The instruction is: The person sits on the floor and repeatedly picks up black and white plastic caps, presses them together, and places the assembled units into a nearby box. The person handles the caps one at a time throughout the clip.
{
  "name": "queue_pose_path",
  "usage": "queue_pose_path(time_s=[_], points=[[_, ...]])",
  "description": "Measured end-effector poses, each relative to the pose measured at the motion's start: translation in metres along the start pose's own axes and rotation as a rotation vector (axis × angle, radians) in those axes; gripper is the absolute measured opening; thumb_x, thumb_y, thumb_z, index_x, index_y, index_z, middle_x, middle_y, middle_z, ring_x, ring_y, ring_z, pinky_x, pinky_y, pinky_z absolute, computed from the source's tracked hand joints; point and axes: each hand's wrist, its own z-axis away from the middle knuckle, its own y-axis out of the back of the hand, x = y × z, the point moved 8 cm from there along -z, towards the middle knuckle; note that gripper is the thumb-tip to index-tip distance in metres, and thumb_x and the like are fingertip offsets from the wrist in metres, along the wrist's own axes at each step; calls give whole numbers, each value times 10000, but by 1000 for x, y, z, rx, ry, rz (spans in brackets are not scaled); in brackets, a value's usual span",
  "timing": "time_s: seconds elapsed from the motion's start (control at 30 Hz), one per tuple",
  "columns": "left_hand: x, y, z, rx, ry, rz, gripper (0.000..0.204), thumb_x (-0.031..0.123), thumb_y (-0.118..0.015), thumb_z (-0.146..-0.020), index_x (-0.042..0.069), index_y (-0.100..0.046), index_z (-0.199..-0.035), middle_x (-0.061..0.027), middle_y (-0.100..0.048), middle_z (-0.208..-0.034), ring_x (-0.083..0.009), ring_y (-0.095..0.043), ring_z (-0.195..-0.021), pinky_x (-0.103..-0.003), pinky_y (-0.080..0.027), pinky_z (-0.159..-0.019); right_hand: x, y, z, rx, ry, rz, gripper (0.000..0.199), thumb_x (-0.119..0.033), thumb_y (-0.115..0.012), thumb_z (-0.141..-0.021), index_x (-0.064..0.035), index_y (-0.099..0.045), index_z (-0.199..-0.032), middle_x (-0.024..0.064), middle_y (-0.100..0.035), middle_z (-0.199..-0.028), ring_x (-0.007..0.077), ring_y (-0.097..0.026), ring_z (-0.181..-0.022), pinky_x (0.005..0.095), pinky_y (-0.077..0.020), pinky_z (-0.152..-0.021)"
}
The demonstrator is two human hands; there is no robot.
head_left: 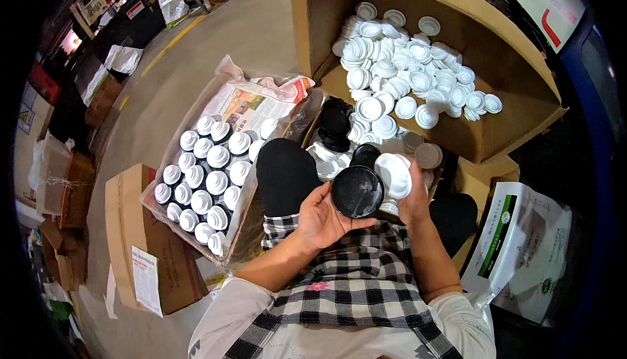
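My left hand [323, 218] cups a black jar [356, 192] in my lap; my right hand [413, 192] grips a white lid [394, 175] beside it. Capped jars [202, 179] nearly fill the tray at nine o'clock; many loose lids [405, 65] wait at one o'clock.

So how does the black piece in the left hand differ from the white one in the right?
The black lid is dark and glossy, the white cap pale and matte. The black lid looks wider than the white cap. The left hand cradles the black lid in its open palm, while the right hand pinches the white cap at its edge. Both are round.
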Motion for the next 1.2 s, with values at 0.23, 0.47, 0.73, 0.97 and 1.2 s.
queue_pose_path(time_s=[0.23,0.47,0.73,0.97,1.2], points=[[-2,-6,-1,60,-49,23,485,370,-295,-933,75,-421,-1297,-147,-470,-1300,-340,-450,-1196,-606,-309,-982,-30,-50,37,-350,-46,-286,655,-389,-466,-873,-48,-243,-1386,114,-396,-1349,264,-387,-1251,410,-298,-1039],[-4,-16,1,31,-36,12,528,380,-284,-935,59,-339,-1350,-133,-399,-1365,-319,-379,-1258,-553,-280,-1027,-55,-48,48,-305,329,415,742,-80,-694,-695,-49,-313,-1331,169,-367,-1354,248,-380,-1237,365,-285,-1021],[-4,-19,2,36,-195,-198,482,332,-276,-960,113,-246,-1389,-77,-334,-1402,-241,-326,-1289,-454,-266,-1043,-74,-59,66,-133,684,769,718,-129,-841,-546,-47,-445,-1139,204,-491,-1215,299,-520,-1093,380,-426,-907],[-5,-19,5,49,-289,-328,480,272,-278,-972,106,-190,-1414,-87,-281,-1424,-229,-291,-1304,-386,-252,-1063,-72,-71,69,-148,763,884,739,-178,-865,-524,-42,-447,-1119,216,-507,-1187,329,-532,-1068,399,-444,-884],[-4,-20,5,41,-298,-357,495,290,-294,-973,102,-182,-1417,-87,-272,-1425,-227,-281,-1308,-381,-243,-1068,-69,-69,67,-176,746,841,741,-161,-863,-522,-44,-445,-1123,217,-505,-1195,330,-530,-1076,397,-439,-896]])
